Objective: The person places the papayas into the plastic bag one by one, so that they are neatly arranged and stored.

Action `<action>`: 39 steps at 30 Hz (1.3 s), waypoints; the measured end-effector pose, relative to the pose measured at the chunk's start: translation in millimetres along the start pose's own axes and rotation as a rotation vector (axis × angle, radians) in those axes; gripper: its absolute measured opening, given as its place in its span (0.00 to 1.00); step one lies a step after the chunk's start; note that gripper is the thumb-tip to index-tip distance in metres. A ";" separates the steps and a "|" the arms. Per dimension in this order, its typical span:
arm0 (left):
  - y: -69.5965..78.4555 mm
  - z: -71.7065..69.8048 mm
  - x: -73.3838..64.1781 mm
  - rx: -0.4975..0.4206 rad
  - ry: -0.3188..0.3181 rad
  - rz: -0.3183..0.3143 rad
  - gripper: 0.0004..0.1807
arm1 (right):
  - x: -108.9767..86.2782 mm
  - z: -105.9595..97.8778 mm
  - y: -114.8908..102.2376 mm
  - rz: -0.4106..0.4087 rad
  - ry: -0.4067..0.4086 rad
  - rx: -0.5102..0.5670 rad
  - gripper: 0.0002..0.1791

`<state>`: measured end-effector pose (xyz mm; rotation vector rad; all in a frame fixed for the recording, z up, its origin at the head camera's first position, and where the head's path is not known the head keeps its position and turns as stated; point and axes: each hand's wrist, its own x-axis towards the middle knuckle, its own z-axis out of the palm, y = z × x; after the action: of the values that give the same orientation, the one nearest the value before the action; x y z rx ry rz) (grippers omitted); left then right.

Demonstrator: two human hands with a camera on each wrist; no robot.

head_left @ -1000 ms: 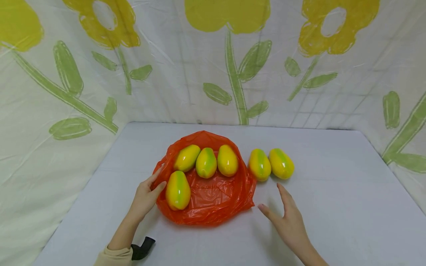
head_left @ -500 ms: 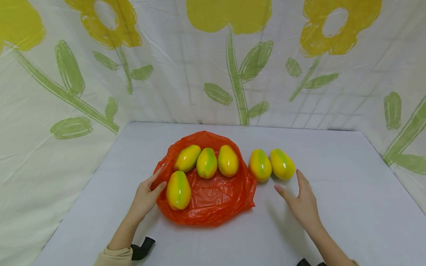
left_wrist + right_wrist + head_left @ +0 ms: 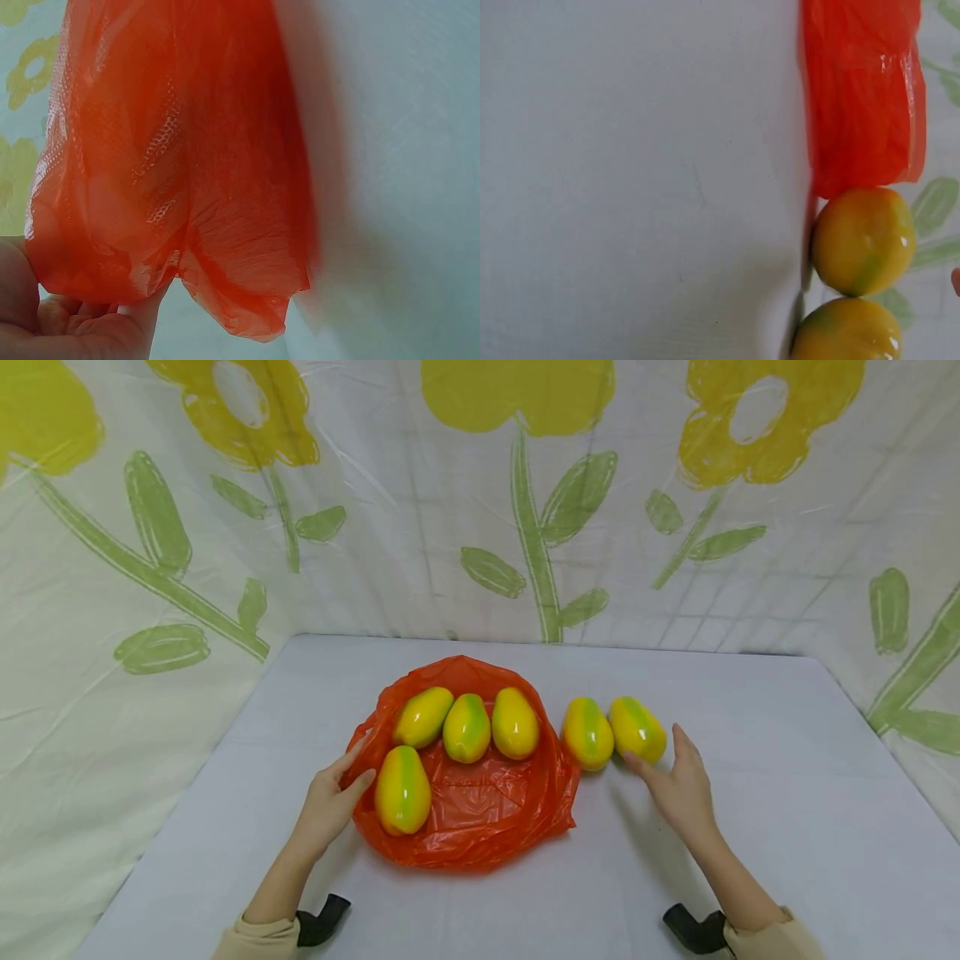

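Note:
A red plastic bag (image 3: pixel 480 818) lies on the table with its mouth open toward me. Several glossy yellow-green papayas (image 3: pixel 402 791) sit inside it. My left hand (image 3: pixel 325 803) pinches the bag's left rim, thumb on the inner side; in the left wrist view its fingers (image 3: pixel 97 334) show below the red film. Two more papayas stand side by side just right of the bag, a nearer-to-bag papaya (image 3: pixel 587 733) and an outer papaya (image 3: pixel 637 730). Around the outer one's near right side, my right hand (image 3: pixel 684 789) spreads thumb and fingers, the thumb tip overlapping its lower edge.
A white cloth covers the table (image 3: pixel 787 827). Behind it hangs a pale curtain (image 3: pixel 375 568) printed with yellow flowers. Black curved pieces, a left one (image 3: pixel 324 921) and a right one (image 3: pixel 693 930), stick out at the two wrists.
My right hand has moved right and away from me, from beside the bag's right edge to the outer papaya. The left hand stays at the bag's rim.

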<state>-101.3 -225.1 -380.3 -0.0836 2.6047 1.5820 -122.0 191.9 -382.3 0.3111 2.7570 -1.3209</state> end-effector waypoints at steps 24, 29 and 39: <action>3.7 0.0 -0.4 0.001 0.002 0.002 0.29 | 52.1 13.5 5.0 0.080 0.109 0.198 0.50; 4.9 0.2 -0.7 0.007 0.000 0.010 0.29 | 58.3 15.3 5.4 0.086 0.097 0.183 0.51; 3.5 0.0 0.3 0.009 0.002 0.010 0.29 | 64.4 17.7 7.2 0.123 0.058 0.148 0.51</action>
<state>-102.0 -223.5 -377.2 -0.0710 2.6181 1.5740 -183.9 192.3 -408.4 0.5274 2.6409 -1.5089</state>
